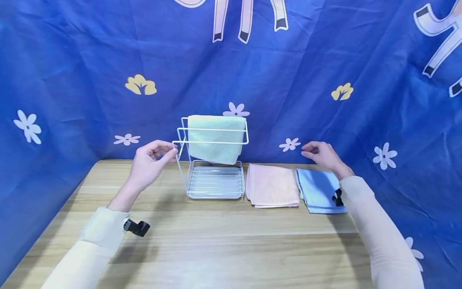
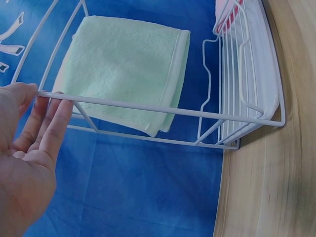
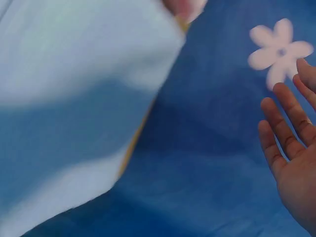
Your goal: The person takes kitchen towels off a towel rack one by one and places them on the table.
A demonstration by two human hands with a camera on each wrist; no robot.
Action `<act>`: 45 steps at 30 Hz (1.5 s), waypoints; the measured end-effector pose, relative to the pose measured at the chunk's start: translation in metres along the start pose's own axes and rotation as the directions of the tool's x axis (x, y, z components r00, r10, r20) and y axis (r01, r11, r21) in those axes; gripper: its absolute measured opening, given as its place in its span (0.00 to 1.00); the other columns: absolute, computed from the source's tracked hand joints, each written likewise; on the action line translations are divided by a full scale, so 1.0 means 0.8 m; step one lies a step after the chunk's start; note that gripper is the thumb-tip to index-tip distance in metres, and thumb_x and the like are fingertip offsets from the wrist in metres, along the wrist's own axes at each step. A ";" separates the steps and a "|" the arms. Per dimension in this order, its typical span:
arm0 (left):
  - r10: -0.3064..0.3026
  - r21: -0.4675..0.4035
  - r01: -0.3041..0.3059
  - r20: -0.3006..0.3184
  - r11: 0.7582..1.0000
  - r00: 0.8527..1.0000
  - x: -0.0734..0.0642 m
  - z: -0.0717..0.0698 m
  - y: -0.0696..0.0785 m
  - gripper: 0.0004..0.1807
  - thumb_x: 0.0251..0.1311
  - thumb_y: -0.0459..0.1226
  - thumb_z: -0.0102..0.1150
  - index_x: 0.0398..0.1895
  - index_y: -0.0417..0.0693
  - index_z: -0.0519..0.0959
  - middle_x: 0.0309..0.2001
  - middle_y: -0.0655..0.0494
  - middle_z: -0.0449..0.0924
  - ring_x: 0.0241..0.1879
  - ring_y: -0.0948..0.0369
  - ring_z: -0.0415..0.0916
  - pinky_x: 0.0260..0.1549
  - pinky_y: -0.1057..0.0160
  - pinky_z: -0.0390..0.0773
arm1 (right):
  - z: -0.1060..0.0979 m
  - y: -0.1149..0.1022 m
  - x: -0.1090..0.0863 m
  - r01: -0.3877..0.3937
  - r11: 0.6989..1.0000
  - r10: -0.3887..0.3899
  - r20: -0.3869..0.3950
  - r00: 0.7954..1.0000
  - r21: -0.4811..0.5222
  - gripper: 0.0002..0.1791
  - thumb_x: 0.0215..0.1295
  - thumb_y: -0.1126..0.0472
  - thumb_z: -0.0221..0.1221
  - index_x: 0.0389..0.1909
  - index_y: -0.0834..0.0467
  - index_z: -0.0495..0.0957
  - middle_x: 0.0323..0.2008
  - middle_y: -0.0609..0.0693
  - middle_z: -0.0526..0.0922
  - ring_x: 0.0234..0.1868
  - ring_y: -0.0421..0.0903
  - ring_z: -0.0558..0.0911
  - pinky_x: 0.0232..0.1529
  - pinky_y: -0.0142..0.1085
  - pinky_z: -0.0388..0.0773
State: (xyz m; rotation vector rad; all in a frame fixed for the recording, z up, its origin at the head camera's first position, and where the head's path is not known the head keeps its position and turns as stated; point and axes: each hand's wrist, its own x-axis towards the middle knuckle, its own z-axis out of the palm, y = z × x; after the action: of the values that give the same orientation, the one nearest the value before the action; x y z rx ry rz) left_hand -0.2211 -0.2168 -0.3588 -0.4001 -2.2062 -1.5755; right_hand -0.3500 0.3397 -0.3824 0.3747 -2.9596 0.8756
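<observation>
A white wire rack (image 1: pixel 209 142) stands at the back of the table, and a folded mint-green towel (image 1: pixel 216 153) hangs over its rear bar. My left hand (image 1: pixel 153 164) pinches the rack's upper left corner; in the left wrist view, thumb and fingertips of that left hand (image 2: pixel 32 148) meet at the white wire. My right hand (image 1: pixel 325 155) is in the air above a folded blue towel (image 1: pixel 314 190), holding nothing. The right wrist view shows the right hand (image 3: pixel 301 168) with its fingers extended, apart from a blurred blue cloth (image 3: pixel 74 138).
A folded pink towel (image 1: pixel 273 186) lies between the rack and the blue towel. Under the rack's lower wires is a shallow pale tray (image 1: pixel 216 196). Behind the wooden table (image 1: pixel 216 249) hangs a blue patterned curtain (image 1: pixel 202 72).
</observation>
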 end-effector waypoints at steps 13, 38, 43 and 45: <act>0.008 -0.006 -0.008 0.003 1.000 1.000 0.001 0.000 0.000 0.10 0.71 0.32 0.66 0.48 0.32 0.83 0.35 0.65 0.89 0.32 0.72 0.88 0.37 0.74 0.89 | -0.001 -0.097 0.006 0.118 0.987 -0.108 -0.092 0.990 0.109 0.18 0.75 0.49 0.64 0.57 0.54 0.86 0.53 0.54 0.89 0.48 0.51 0.85 0.48 0.37 0.83; 0.010 0.000 -0.010 0.004 1.000 1.000 0.001 0.000 0.001 0.10 0.71 0.33 0.66 0.47 0.33 0.83 0.34 0.69 0.88 0.33 0.68 0.89 0.36 0.74 0.89 | 0.010 -0.270 0.033 0.383 0.908 -0.324 -0.294 0.899 0.171 0.16 0.74 0.53 0.66 0.54 0.58 0.86 0.50 0.54 0.91 0.46 0.50 0.88 0.52 0.44 0.88; 0.008 -0.001 -0.008 0.007 1.000 1.000 0.001 0.000 0.000 0.10 0.71 0.33 0.66 0.47 0.33 0.83 0.34 0.69 0.88 0.33 0.69 0.89 0.36 0.74 0.89 | 0.017 -0.293 0.044 0.420 0.888 -0.362 -0.280 0.889 0.185 0.15 0.72 0.54 0.68 0.53 0.58 0.87 0.48 0.55 0.92 0.45 0.49 0.90 0.51 0.42 0.89; 0.009 -0.002 -0.009 0.008 1.000 1.000 0.001 0.000 0.000 0.10 0.71 0.33 0.66 0.47 0.32 0.83 0.35 0.69 0.88 0.33 0.71 0.88 0.36 0.74 0.90 | 0.021 -0.301 0.049 0.430 0.883 -0.376 -0.268 0.887 0.185 0.15 0.72 0.55 0.68 0.53 0.58 0.87 0.47 0.55 0.92 0.44 0.49 0.90 0.50 0.41 0.90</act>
State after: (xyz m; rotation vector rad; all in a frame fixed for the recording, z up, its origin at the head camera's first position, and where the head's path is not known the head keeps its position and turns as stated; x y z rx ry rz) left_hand -0.2216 -0.2170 -0.3581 -0.4166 -2.2065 -1.5741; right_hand -0.3300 0.1268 -0.2644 0.8122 -2.4368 1.1278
